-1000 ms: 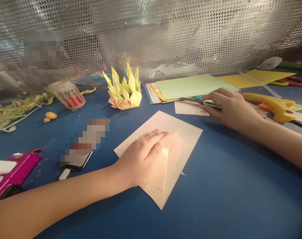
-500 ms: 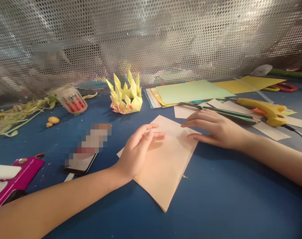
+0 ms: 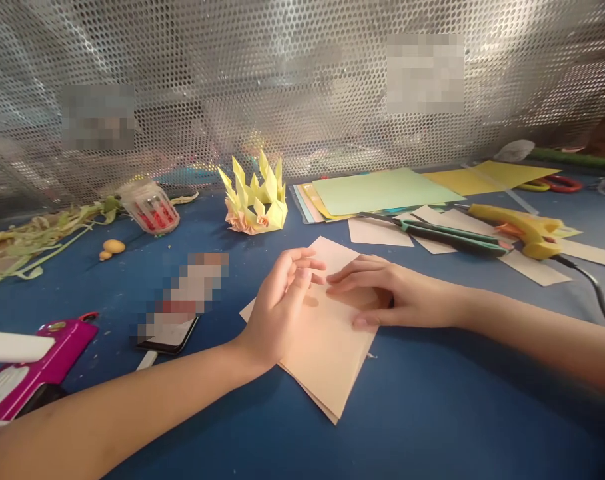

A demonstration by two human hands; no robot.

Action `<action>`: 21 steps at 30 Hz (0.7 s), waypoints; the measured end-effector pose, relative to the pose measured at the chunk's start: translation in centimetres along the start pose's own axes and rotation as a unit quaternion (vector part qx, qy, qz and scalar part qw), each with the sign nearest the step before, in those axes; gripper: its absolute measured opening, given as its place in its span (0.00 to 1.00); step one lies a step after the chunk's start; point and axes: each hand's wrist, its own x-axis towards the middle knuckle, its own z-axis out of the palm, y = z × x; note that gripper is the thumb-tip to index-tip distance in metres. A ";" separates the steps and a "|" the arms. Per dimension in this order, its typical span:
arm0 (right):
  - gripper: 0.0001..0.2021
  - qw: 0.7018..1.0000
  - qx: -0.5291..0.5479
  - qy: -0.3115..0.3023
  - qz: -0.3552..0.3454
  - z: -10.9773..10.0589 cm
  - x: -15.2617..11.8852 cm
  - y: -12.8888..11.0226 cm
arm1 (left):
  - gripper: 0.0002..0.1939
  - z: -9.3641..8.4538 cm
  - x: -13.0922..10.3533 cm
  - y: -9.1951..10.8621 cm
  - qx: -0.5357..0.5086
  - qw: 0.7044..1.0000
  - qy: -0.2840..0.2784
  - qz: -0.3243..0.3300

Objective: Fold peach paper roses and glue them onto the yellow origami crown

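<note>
Pale peach sheets of paper [image 3: 327,373] lie stacked, corner towards me, on the blue table. My left hand [image 3: 282,307] rests on edge along the stack's left side, its fingers loosely curved and apart, nothing in them. Over the right part of the paper, my right hand [image 3: 387,290] lies palm down with fingers spread and its thumb on the sheet near the right edge. Behind the stack stands a yellow folded-paper crown [image 3: 260,200] with small peach paper roses at its base.
At the right are a utility knife [image 3: 452,239], paper strips [image 3: 537,267] and a yellow glue gun [image 3: 527,227] with a cord. Coloured sheets [image 3: 382,190] lie behind. Leftward are a phone [image 3: 170,333], a jar [image 3: 152,210] and a magenta device [image 3: 57,347]. Perforated metal sheeting [image 3: 282,87] backs the table.
My right hand has moved left and nearer to me, further onto the paper. My left hand has stayed nearly in place at the left side. The camera view has shifted slightly.
</note>
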 end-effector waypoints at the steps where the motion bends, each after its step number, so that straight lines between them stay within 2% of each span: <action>1: 0.22 1.000 0.011 0.005 0.006 0.1 0.1 0.0 | 0.13 0.0 -0.2 0.1 0.011 1.000 -0.002 0.013; 5: 0.22 0.999 0.020 0.021 0.028 0.4 0.5 0.3 | 0.11 0.1 -0.8 0.2 0.052 0.996 -0.016 0.074; 8: 0.33 0.998 0.003 0.036 0.059 0.8 0.4 0.6 | 0.10 0.2 -1.0 0.1 0.077 0.987 -0.040 0.132; 11: 0.37 0.995 -0.013 0.045 0.087 1.1 0.2 0.7 | 0.11 0.2 -1.1 -0.1 0.140 0.953 -0.086 0.253; 13: 0.34 0.995 -0.011 0.044 0.091 1.2 0.3 0.9 | 0.13 0.2 -1.1 -0.2 0.206 0.899 -0.137 0.360; 15: 0.32 0.994 -0.003 0.052 0.091 1.2 0.4 1.0 | 0.14 0.4 -1.1 -0.2 0.259 0.829 -0.200 0.454; 17: 0.30 0.994 0.007 0.069 0.089 1.3 0.6 1.1 | 0.12 0.7 -1.2 -0.2 0.282 0.761 -0.238 0.533; 19: 0.28 0.993 0.019 0.087 0.082 1.3 0.6 1.0 | 0.09 1.1 -1.3 -0.3 0.288 0.711 -0.243 0.594; 21: 0.25 0.991 0.031 0.106 0.074 1.2 0.6 0.9 | 0.14 1.5 -1.3 -0.5 0.287 0.671 -0.226 0.645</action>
